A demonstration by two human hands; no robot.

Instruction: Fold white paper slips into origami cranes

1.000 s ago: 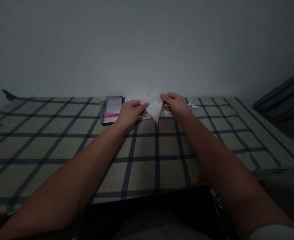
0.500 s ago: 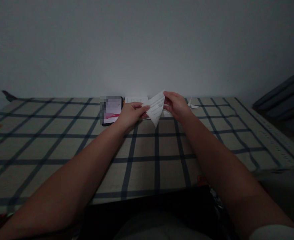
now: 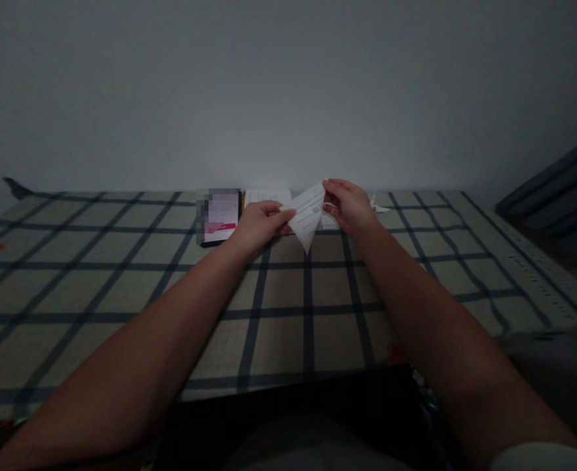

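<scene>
A folded sheet of printed paper [image 3: 307, 219] is held up between my two hands, one of its corners pointing down. My left hand [image 3: 263, 221] pinches its left edge, thumb on top. At the upper right corner, my right hand [image 3: 347, 204] grips the paper between thumb and fingers. Behind the hands lies an open book or stack of printed pages [image 3: 269, 195], partly covered by the paper and my left hand. A folded white paper figure with pointed tips [image 3: 379, 208] rests just beyond my right hand.
A tablet or phone with a lit screen [image 3: 222, 212] lies left of my left hand, partly pixelated. The checked tablecloth [image 3: 171, 294] covers the table up to a plain wall [image 3: 288, 91]. Dark folded fabric [image 3: 558, 190] is at the right.
The paper has shifted very slightly down and right with both hands still holding it. The rest stays as it was.
</scene>
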